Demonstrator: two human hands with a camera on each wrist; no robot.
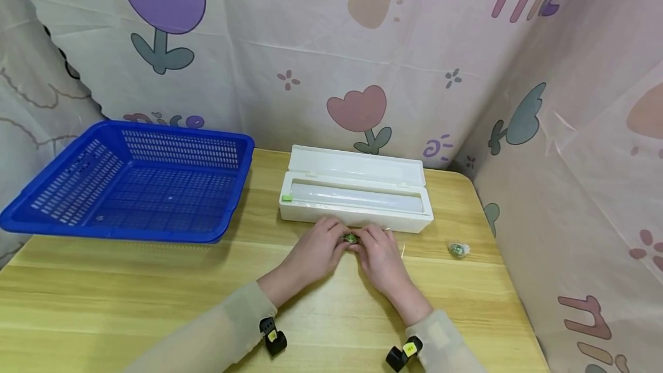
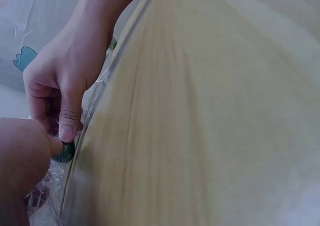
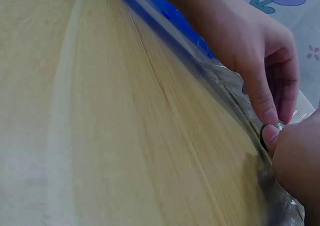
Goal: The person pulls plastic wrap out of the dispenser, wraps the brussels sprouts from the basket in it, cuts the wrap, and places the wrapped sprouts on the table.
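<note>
In front of a white cling film box [image 1: 357, 214], both hands meet over a small green bundle [image 1: 350, 238]. The left hand [image 1: 317, 251] pinches its left side. From the other side, the right hand [image 1: 382, 258] pinches it between thumb and fingers. The bundle looks dark green in the left wrist view, mostly covered by the fingertips, so its kind cannot be told. Crinkled clear film [image 2: 56, 178] shows about the hands. A second small green bundle in clear wrap [image 1: 458, 250] lies on the table to the right.
The box's lid [image 1: 357, 167] stands open behind a film roll [image 1: 357, 196]. To the left is a large blue plastic basket [image 1: 166, 236]. Patterned curtain [image 1: 290, 27] hangs behind and beside the wooden table [image 1: 171, 292].
</note>
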